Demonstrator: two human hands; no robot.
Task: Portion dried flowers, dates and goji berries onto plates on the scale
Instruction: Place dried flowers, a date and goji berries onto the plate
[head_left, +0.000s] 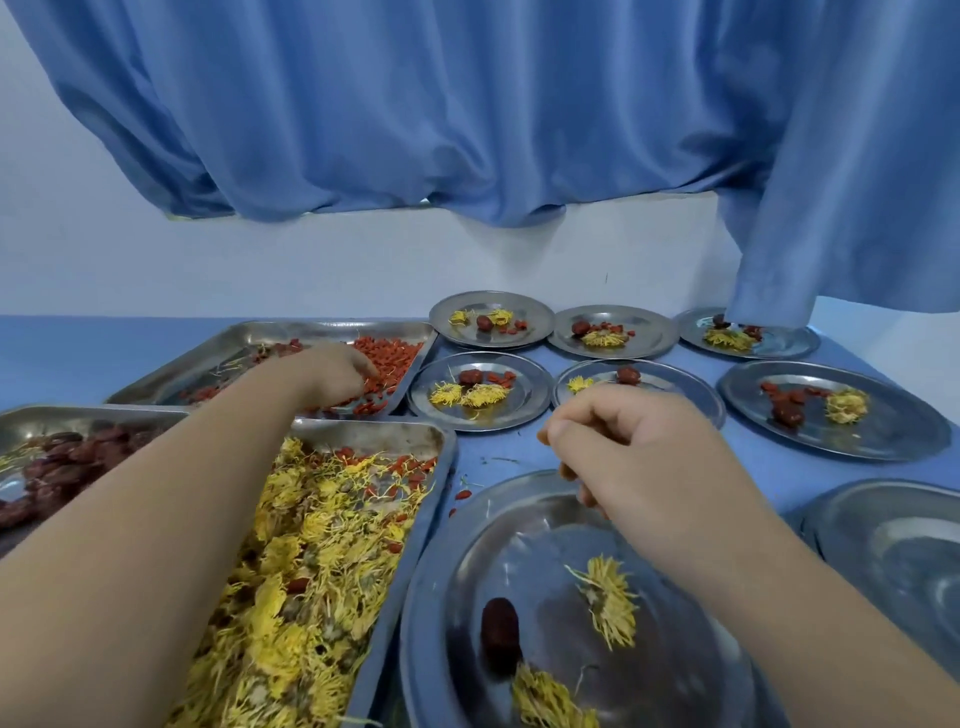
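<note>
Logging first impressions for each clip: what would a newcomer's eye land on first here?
The front tray, heaped with bright yellow dried flowers at lower left, stands out under the big blue curtain across the top. Then the two bare arms: the left hand reaches into the goji berries in the back tray, and the right hand hangs with curled fingers above the near plate, which holds a date and flowers.
</note>
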